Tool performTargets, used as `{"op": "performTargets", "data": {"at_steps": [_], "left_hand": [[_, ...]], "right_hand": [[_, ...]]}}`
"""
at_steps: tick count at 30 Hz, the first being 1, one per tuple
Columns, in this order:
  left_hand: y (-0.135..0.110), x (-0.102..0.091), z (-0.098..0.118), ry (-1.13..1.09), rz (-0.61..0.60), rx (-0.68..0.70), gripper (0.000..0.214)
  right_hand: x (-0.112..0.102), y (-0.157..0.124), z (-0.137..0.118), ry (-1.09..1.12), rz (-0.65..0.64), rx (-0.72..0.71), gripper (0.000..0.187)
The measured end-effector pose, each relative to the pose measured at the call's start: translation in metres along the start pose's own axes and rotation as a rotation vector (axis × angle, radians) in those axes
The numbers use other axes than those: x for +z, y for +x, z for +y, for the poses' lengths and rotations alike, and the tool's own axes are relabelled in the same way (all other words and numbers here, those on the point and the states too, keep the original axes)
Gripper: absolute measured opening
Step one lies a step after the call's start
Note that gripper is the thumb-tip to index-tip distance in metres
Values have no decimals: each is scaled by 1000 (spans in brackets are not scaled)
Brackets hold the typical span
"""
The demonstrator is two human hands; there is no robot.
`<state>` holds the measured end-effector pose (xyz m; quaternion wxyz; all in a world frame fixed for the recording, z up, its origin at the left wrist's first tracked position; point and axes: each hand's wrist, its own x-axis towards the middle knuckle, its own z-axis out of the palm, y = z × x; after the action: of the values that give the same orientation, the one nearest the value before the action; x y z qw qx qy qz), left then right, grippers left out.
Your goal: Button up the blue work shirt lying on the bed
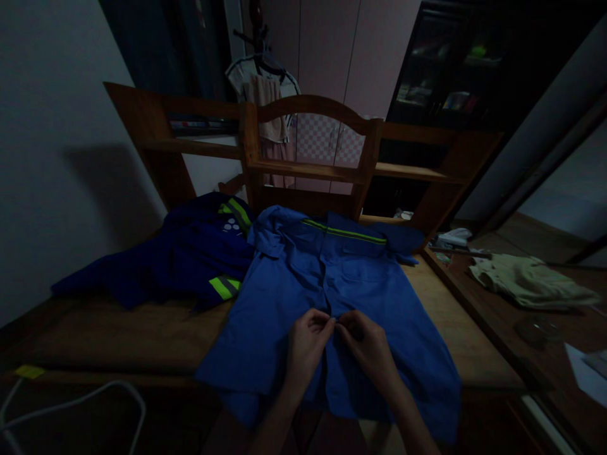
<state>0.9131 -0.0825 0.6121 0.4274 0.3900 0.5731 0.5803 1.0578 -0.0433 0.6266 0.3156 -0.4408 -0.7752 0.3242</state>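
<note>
A blue short-sleeved work shirt (284, 303) with a yellow-green stripe across the chest lies spread out, front up, on the wooden desk (156, 335). Its collar end points away from me, and the hem hangs over the near edge. At the front placket, below the chest, my left hand (307, 341) pinches the fabric edge between thumb and fingers. Close beside it, my right hand (363, 341) pinches the same spot from the other side, the fingertips almost meeting. Whatever small part lies between the fingertips, perhaps a button, is too dark to make out.
A dark blue garment (190, 253) with reflective strips lies crumpled on the left. Behind stands a wooden shelf frame (308, 170). On the right, a side table holds folded light-coloured cloth (526, 278) and a glass jar (535, 330). A white cable (95, 395) loops at lower left.
</note>
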Motion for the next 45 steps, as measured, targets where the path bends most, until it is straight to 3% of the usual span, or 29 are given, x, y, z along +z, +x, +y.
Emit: {"op": "performTargets", "data": {"at_steps": [13, 22, 32, 45], "left_hand": [[0, 3, -1, -2, 45, 15, 15], [-5, 5, -1, 55, 47, 53, 23], [-8, 4, 2, 87, 9, 71, 23], [-8, 4, 3, 131, -6, 127, 23]], "right_hand": [[5, -5, -3, -159, 35, -99, 5], [2, -2, -24, -581, -89, -153, 13], [-7, 4, -11, -193, -105, -107, 16], [-8, 2, -9, -86, -104, -88, 17]]}}
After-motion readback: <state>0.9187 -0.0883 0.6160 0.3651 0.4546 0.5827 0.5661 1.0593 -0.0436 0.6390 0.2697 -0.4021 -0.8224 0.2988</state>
